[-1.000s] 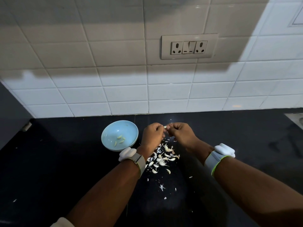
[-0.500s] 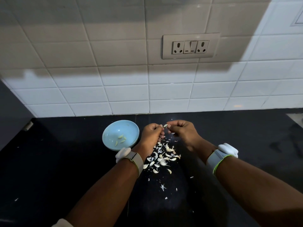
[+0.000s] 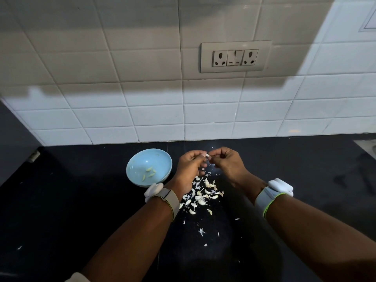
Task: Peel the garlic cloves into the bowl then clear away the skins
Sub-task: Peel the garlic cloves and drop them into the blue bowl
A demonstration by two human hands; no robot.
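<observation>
A small white garlic clove [image 3: 207, 155] is pinched between my left hand [image 3: 190, 166] and my right hand [image 3: 226, 162], which meet fingertip to fingertip above the black counter [image 3: 81, 200]. Most of the clove is hidden by my fingers. A light blue bowl [image 3: 134, 165] stands just left of my left hand with a few peeled cloves [image 3: 149, 173] in it. Under and in front of my hands lies a heap of garlic cloves and loose skins [image 3: 200, 195], with small flakes [image 3: 201, 231] scattered nearer to me.
A white tiled wall [image 3: 158, 110] closes the back of the counter, with a socket plate [image 3: 236, 57] above my hands. A dark cabinet side [image 3: 12, 139] stands at the far left. A pale edge [image 3: 366, 144] shows at the far right.
My hands have stayed together over the heap, working the clove with small finger movements. Bowl and heap have not moved.
</observation>
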